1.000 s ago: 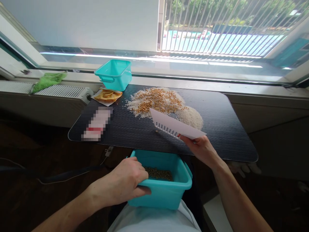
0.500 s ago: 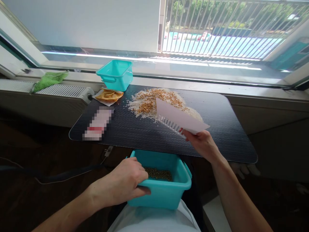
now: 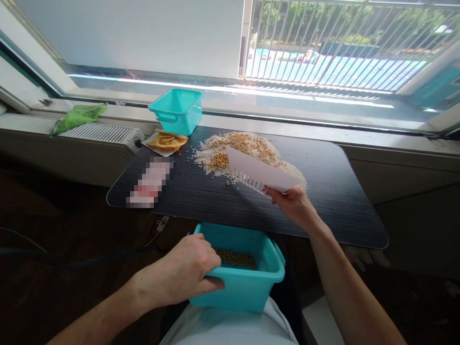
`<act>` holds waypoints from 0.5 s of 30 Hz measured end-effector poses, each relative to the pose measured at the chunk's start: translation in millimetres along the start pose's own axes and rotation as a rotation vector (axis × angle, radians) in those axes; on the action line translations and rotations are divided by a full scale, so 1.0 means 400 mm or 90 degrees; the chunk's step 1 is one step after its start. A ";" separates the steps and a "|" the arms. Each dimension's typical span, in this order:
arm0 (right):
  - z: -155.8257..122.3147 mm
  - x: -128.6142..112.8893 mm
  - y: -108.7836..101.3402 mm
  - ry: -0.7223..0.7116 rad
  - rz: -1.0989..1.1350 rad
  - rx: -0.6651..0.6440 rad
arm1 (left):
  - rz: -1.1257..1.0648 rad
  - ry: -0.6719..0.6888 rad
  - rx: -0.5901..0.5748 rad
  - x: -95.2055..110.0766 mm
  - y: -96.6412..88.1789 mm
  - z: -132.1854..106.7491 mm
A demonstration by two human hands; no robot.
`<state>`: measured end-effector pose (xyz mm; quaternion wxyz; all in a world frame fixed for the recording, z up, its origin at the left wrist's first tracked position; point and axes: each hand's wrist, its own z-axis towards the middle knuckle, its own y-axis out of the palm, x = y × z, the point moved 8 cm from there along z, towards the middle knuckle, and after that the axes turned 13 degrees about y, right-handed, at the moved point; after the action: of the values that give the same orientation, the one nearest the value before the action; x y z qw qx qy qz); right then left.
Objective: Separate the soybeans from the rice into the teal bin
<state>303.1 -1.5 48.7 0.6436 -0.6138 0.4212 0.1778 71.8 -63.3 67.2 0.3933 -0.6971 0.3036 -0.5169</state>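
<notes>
My left hand [image 3: 196,261] is closed over the near left rim of a turquoise plastic bin [image 3: 244,290] at my lap. Inside the bin lies a layer of small round beans or peas [image 3: 237,258]. With its fingers closed, my right hand [image 3: 291,201] grips a white slotted card [image 3: 260,167] by its right end, above the table. The slots run along the card's lower left edge. Behind and partly under the card spreads a heap of white rice-like grains [image 3: 293,171] mixed with golden round beans [image 3: 219,159].
The dark table [image 3: 334,206] stands by the window. A turquoise bin [image 3: 181,112] sits at its back left, beside a folded yellow-orange cloth [image 3: 167,141] on white paper. A blurred-out item [image 3: 151,182] lies at the left. A green cloth [image 3: 81,117] rests on the radiator [image 3: 108,134].
My right hand and the card have moved slightly left over the heap's near edge. My left hand stays on the bin's rim. The view has shifted slightly.
</notes>
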 end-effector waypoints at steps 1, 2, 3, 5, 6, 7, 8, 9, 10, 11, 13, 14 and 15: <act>0.001 -0.002 0.000 0.001 0.000 0.000 | -0.002 0.001 0.000 -0.001 0.001 0.000; 0.001 -0.005 0.002 0.002 0.001 -0.002 | -0.003 0.001 0.001 -0.003 0.002 -0.001; 0.000 -0.009 0.006 0.001 0.004 -0.009 | -0.004 0.000 0.003 -0.006 0.003 -0.002; -0.003 -0.021 0.022 -0.007 0.017 -0.033 | -0.005 -0.004 0.006 -0.012 0.005 -0.006; -0.005 -0.028 0.035 -0.014 0.029 -0.054 | -0.005 -0.009 0.006 -0.015 0.005 -0.009; -0.008 -0.036 0.050 -0.023 0.044 -0.078 | -0.005 -0.014 0.005 -0.019 0.006 -0.013; -0.011 -0.045 0.065 -0.036 0.062 -0.100 | -0.006 -0.020 0.003 -0.023 0.006 -0.017; -0.014 -0.055 0.080 -0.051 0.078 -0.123 | -0.006 -0.026 0.001 -0.026 0.006 -0.022; -0.019 -0.064 0.095 -0.065 0.090 -0.145 | -0.007 -0.031 -0.003 -0.029 0.006 -0.027; -0.024 -0.072 0.110 -0.077 0.098 -0.169 | -0.006 -0.038 -0.007 -0.032 0.006 -0.032; -0.038 -0.081 0.133 -0.090 0.107 -0.219 | -0.002 -0.055 -0.015 -0.038 0.005 -0.041; -0.049 -0.083 0.142 -0.090 0.111 -0.251 | 0.000 -0.062 -0.017 -0.040 0.004 -0.045; -0.061 -0.083 0.147 -0.086 0.116 -0.286 | 0.001 -0.068 -0.017 -0.042 0.003 -0.049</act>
<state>231.9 -4.2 38.9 0.4989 -0.6879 0.3804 0.3648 48.5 -54.7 61.1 0.4001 -0.7285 0.2896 -0.4747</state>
